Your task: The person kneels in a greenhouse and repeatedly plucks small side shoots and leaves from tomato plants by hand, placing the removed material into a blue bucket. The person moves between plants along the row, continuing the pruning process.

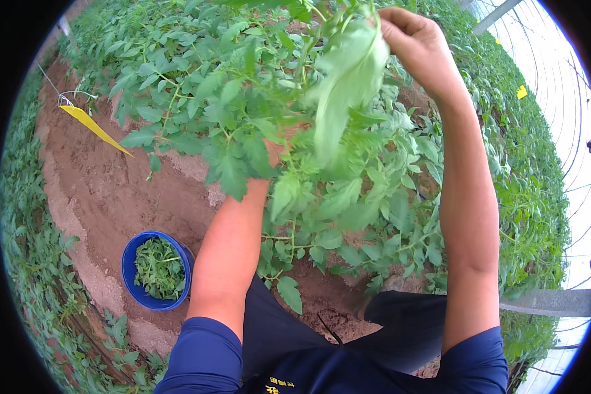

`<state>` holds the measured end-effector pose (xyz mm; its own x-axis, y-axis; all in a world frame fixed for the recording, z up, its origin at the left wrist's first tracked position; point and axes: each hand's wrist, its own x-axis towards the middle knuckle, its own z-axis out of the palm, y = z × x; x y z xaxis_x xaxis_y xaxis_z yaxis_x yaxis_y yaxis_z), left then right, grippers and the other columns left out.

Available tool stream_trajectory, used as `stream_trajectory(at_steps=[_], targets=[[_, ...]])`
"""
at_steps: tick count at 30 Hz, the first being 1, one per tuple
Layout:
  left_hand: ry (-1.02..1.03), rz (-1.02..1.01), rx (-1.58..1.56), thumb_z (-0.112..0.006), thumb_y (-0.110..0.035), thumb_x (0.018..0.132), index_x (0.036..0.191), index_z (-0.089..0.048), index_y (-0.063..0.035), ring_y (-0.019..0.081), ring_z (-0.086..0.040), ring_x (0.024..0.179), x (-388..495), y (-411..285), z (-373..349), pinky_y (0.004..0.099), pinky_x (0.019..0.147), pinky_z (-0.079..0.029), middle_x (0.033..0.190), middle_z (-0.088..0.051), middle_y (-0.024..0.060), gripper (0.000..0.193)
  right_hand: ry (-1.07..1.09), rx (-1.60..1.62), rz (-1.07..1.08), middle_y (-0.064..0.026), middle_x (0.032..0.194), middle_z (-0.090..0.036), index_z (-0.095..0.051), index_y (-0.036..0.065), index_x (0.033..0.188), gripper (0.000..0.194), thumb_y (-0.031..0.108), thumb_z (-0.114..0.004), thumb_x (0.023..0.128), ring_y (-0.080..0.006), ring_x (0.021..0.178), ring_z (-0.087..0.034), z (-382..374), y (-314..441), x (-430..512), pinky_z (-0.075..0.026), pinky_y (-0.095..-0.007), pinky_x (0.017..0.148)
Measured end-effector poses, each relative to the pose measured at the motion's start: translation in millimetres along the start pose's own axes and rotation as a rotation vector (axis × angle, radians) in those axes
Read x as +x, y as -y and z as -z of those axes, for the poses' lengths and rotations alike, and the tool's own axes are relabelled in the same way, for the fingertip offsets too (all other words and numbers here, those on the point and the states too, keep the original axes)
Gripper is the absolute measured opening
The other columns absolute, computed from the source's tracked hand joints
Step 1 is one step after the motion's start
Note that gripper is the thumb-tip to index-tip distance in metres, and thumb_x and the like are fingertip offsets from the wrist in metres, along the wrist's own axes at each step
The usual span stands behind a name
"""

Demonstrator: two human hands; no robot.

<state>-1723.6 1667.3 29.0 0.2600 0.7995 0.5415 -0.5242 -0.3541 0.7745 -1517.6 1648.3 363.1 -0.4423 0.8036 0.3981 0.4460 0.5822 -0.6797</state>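
Note:
My right hand (pixel 413 42) is raised at the top, its thumb and fingers pinched round a leafy green stem (pixel 349 74) of a tomato plant; the leaves below it are blurred. Lower and to the left, my left hand (pixel 281 143) reaches in among the tomato leaves (pixel 239 157). Foliage covers most of its fingers, so what they touch cannot be told. A blue plastic bucket (pixel 128 276) stands on the soil beside my left forearm, with picked green leaves and shoots (pixel 160 268) inside.
A yellow sticky trap (pixel 96 129) hangs from a string at the left over the bare soil path (pixel 113 197). Dense plant rows (pixel 24 236) line both sides. At the right are the greenhouse's pale plastic wall (pixel 551 59) and a metal pipe (pixel 551 301).

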Motion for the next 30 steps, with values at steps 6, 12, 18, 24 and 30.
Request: stream_trajectory(at_steps=[6, 12, 18, 24, 30], targets=[[-0.078, 0.224, -0.576, -0.055, -0.039, 0.101, 0.148, -0.042, -0.0041, 0.0265, -0.052, 0.128, 2, -4, 21, 0.0443, 0.104, -0.048, 0.143, -0.051, 0.0197, 0.059, 0.19, 0.391, -0.211, -0.0076, 0.109, -0.07, -0.066, 0.003, 0.122, 0.043, 0.038, -0.067, 0.098, -0.0156, 0.113, -0.063, -18, -38, 12, -0.049, -0.0314, 0.1], [0.018, 0.288, -0.837, -0.056, -0.04, 0.101, 0.143, -0.048, -0.0047, 0.0283, -0.056, 0.124, 17, -4, 22, 0.0459, 0.101, -0.049, 0.137, -0.056, 0.0207, 0.055, 0.067, 0.302, -0.224, -0.0048, 0.103, -0.069, -0.065, 0.006, 0.118, 0.04, 0.038, -0.07, 0.095, -0.018, 0.103, -0.067, -33, -54, 5, -0.052, -0.0339, 0.097], [-0.298, 0.332, -0.794, -0.054, -0.032, 0.102, 0.134, -0.056, -0.0029, 0.0323, -0.061, 0.117, 24, -21, 24, 0.0487, 0.096, -0.052, 0.123, -0.065, 0.0205, 0.043, 0.15, 0.677, -0.24, -0.0038, 0.084, -0.064, -0.064, 0.007, 0.104, 0.033, 0.039, -0.069, 0.096, -0.0196, 0.083, -0.065, -22, -69, -3, -0.054, -0.0363, 0.091], [-0.617, 0.2, -0.558, -0.051, -0.024, 0.102, 0.125, -0.06, -0.0014, 0.0334, -0.064, 0.113, 34, -46, -5, 0.0508, 0.095, -0.052, 0.121, -0.066, 0.0197, 0.033, -0.076, 0.563, -0.337, -0.0032, 0.077, -0.066, -0.067, 0.006, 0.099, 0.036, 0.041, -0.068, 0.097, -0.0153, 0.076, -0.064, -17, -78, -21, -0.051, -0.0303, 0.077], [-0.455, 0.107, 0.141, -0.062, -0.024, 0.098, 0.118, -0.065, -0.0053, 0.012, -0.062, 0.089, 23, -56, -32, 0.032, 0.071, -0.049, 0.107, -0.067, 0.0066, 0.027, 0.063, 0.349, -0.203, 0.0049, 0.078, -0.064, -0.071, 0.007, 0.091, 0.04, 0.046, -0.062, 0.1, -0.0043, 0.072, -0.056, -20, -76, -27, -0.044, -0.023, 0.064]])
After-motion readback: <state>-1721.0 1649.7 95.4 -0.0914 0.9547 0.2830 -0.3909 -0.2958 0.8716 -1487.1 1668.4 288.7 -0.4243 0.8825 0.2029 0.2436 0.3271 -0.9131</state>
